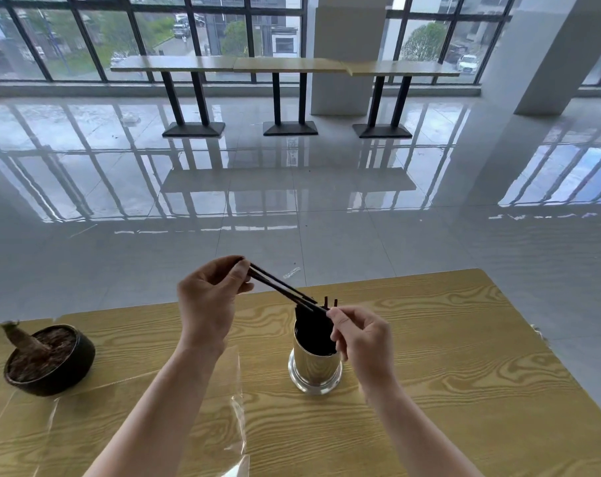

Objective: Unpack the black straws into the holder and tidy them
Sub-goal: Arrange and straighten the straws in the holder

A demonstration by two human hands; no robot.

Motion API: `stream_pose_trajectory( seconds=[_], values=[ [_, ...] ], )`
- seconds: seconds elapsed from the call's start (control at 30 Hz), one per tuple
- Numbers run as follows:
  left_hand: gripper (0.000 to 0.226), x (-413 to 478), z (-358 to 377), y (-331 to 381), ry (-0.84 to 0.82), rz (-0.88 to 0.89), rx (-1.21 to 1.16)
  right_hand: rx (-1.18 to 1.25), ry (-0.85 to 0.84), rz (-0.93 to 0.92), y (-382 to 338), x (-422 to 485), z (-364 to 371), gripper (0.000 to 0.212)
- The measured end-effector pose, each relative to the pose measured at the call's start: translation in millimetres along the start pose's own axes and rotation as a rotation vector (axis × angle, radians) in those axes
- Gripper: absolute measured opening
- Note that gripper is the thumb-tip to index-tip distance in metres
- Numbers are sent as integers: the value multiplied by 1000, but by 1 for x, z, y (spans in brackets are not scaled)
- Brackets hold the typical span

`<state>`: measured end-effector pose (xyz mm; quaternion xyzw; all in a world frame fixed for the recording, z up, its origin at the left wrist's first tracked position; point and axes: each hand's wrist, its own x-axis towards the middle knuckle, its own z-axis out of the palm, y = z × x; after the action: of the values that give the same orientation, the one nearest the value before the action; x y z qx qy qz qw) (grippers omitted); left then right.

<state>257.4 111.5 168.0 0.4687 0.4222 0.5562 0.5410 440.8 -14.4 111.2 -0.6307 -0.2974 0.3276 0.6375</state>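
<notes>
- Bright daylight enters through the windows (154,36) far beyond the grip on the straws (281,286).
- The glossy floor (257,201) between them carries glare and window reflections.
- Below the grip the metal holder (314,370) glints; shadows on the table (464,339) are faint.
- Straight lines bow toward the frame edges; the pot (75,375) left of the grip looks soft.

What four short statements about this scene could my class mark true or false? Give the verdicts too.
1. The left hand and right hand pinch a few black straws above the holder. True.
2. The holder is empty. False: many straws stand in it.
3. A clear wrapper lies on the table. True.
4. The dark bowl stands right of the holder. False: it stands to the left.
</notes>
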Motion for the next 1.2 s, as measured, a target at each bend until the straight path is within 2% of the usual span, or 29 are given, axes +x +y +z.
stream_pose_trajectory(
  seconds=[0.07, 0.13, 0.23, 0.37, 0.47, 0.53, 0.7, 0.93, 1.1, 1.2],
  values=[
    [5, -3, -3, 2, 25, -37, -132, 152, -62, 168, -1, -11, 6, 23],
    [6, -9, -3, 0, 45, -96, -244, 317, -180, 374, -7, -17, 14, 40],
    [15, -20, -2, -7, 66, -177, -347, 570, -244, 499, -20, -14, 24, 61],
    [7, -34, -3, -14, 75, -233, -403, 743, -147, 517, -34, -5, 28, 40],
    [12, -41, -7, -21, 93, -272, -408, 794, -73, 497, -38, -3, 28, 33],
    [14, -46, -9, -27, 115, -297, -405, 794, -58, 474, -38, -3, 28, 30],
    [12, -57, -5, -40, 203, -409, -436, 762, -15, 417, -37, -3, 27, 4],
    [11, -66, 3, -52, 222, -526, -504, 719, 2, 323, -39, -2, 22, 10],
    [7, -71, 1, -65, 128, -633, -477, 363, 79, 118, -39, 0, 14, 11],
    [10, -73, -1, -72, 37, -642, -383, 271, 69, 18, -45, 5, 6, 12]
  ],
)
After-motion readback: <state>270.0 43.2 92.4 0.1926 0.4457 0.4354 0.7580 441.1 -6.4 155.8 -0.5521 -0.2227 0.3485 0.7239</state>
